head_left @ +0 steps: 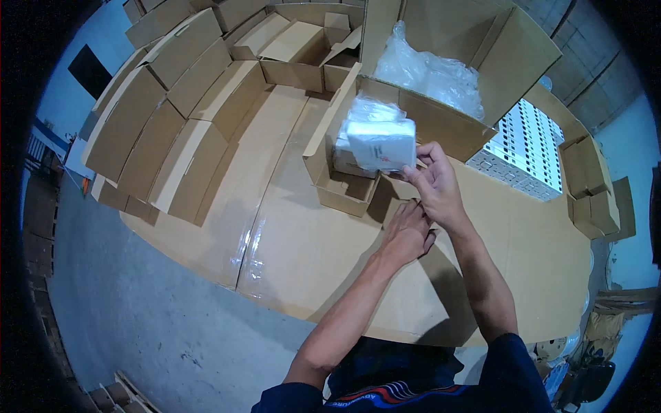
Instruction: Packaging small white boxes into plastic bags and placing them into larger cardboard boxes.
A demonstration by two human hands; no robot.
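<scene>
My right hand (435, 184) grips the white pack (381, 143) just above the small open box (344, 186). My left hand (407, 233) rests loosely curled on the cardboard top (289, 255) beside the box (holding nothing). I judge the pack should go down square, clear of the flaps.

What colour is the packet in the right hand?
White, seen in the head view: packet, right hand.

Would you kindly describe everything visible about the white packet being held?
The white packet is a flat, rectangular block in clear, crinkly plastic wrap with a small red mark near its lower edge. The right hand holds it tilted above a small open cardboard box; the left hand does not touch it.
</scene>
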